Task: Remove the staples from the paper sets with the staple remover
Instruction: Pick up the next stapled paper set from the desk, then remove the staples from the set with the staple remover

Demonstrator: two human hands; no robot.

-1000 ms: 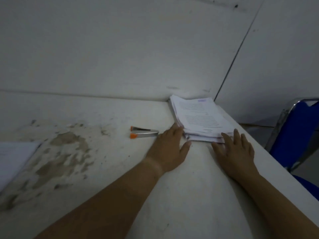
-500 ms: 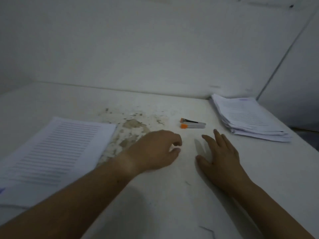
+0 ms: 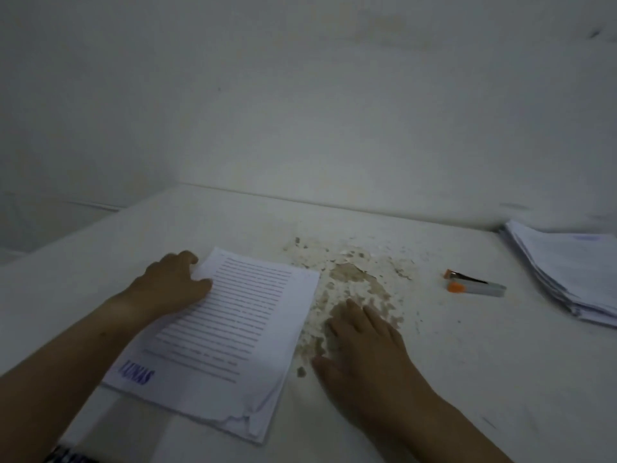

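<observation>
Pinching paper set [image 3: 233,329] — left fingers [image 3: 185,259] curled.

The stack of papers [image 3: 567,272] at the right runs off the picture's edge. On the paper set [image 3: 240,329] the printed lines are too blurred to read, and any staple is too small to make out. The left hand [image 3: 167,285] curls at its far corner; whether the fingers pinch the sheet is hidden. A striped thing [image 3: 63,454] at the bottom edge is cut off and blurred.
</observation>
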